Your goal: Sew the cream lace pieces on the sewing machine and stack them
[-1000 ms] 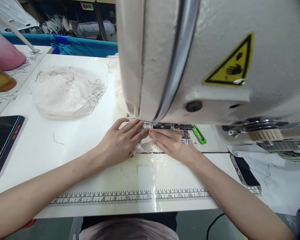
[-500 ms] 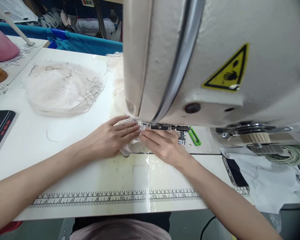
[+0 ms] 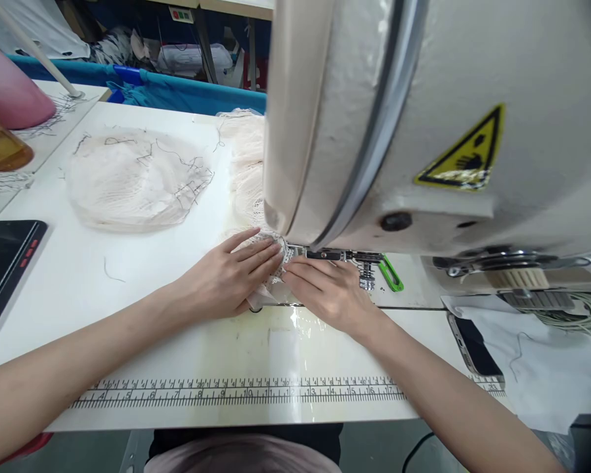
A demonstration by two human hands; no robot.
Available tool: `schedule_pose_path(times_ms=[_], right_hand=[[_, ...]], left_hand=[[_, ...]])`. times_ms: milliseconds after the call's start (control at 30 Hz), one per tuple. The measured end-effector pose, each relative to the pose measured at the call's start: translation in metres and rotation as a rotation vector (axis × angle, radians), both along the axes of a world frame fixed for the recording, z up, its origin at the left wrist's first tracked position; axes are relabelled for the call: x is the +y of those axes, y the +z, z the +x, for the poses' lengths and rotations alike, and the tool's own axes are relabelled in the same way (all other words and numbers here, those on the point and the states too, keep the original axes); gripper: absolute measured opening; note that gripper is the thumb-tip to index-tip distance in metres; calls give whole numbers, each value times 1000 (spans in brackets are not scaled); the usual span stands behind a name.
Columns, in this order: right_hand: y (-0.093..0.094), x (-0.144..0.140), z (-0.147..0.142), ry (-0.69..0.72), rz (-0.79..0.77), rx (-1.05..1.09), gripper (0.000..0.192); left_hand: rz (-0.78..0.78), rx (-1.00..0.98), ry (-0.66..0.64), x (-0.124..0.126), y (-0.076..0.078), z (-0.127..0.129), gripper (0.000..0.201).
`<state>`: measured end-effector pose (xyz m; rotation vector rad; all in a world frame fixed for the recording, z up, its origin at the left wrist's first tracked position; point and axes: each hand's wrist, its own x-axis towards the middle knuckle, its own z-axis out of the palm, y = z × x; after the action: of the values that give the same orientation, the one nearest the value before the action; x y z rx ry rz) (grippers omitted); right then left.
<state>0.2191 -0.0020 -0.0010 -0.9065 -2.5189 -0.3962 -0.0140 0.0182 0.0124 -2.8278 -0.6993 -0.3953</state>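
Pale lace fabric (image 3: 250,177) runs down along the left of the sewing machine (image 3: 354,125) to the needle area. My left hand (image 3: 243,270) lies flat on it, fingers stretched out and pointing right, close to the presser foot. My right hand (image 3: 329,289) is just right of it, with fingers together and bent, the tips gripping the edge of the lace by the foot. The machine head and my fingers hide the needle and most of the seam. A small piece of the lace shows between the two hands.
A sheer pale cloth piece (image 3: 138,180) with dark loose threads lies at left, near a black device (image 3: 7,269). A printed ruler (image 3: 246,393) lines the front edge. A green clip-like piece (image 3: 391,272), a phone (image 3: 477,348) and white cloth (image 3: 546,374) are at right.
The camera view has shifted, so everything appears a little further right and slightly lower. Both hands keep their places at the lace beside the presser foot.
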Motion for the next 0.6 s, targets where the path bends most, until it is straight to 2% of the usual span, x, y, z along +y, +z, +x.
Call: schedule_pose_path(times_ms=[200, 400, 600], right_hand=[[-2, 4, 3, 31, -25, 10, 21], [1, 6, 4, 13, 49, 9, 17], [2, 8, 5, 27, 38, 43, 15]], left_hand=[[10, -31, 43, -6, -5, 4, 41], [92, -15, 52, -9, -5, 6, 42], [43, -25, 76, -10, -3, 7, 42]])
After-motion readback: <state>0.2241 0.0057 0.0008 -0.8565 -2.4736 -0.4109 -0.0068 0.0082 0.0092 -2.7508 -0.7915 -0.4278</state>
